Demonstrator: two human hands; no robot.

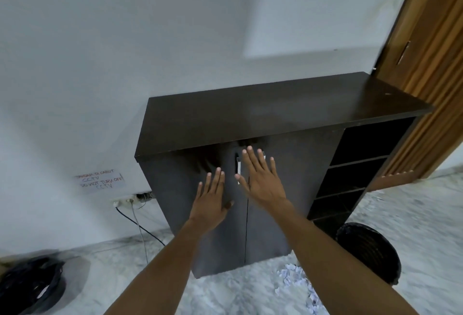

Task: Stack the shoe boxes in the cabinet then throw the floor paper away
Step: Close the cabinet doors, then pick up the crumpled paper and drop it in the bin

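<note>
Pressing the cabinet [275,114] doors flush, we judge: left hand [211,204] and right hand [260,181] lie flat either side of the centre seam, fingers straight, holding nothing. We push evenly. Shoe boxes unseen; floor paper [298,282] lies off the cabinet's front right corner, beside the bin [370,249].

The bin [370,252] stands right of the cabinet [275,114], paper scraps [298,279] before it.

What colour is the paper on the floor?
White; the paper scraps show best in the head view, low in front of the cabinet.
</note>
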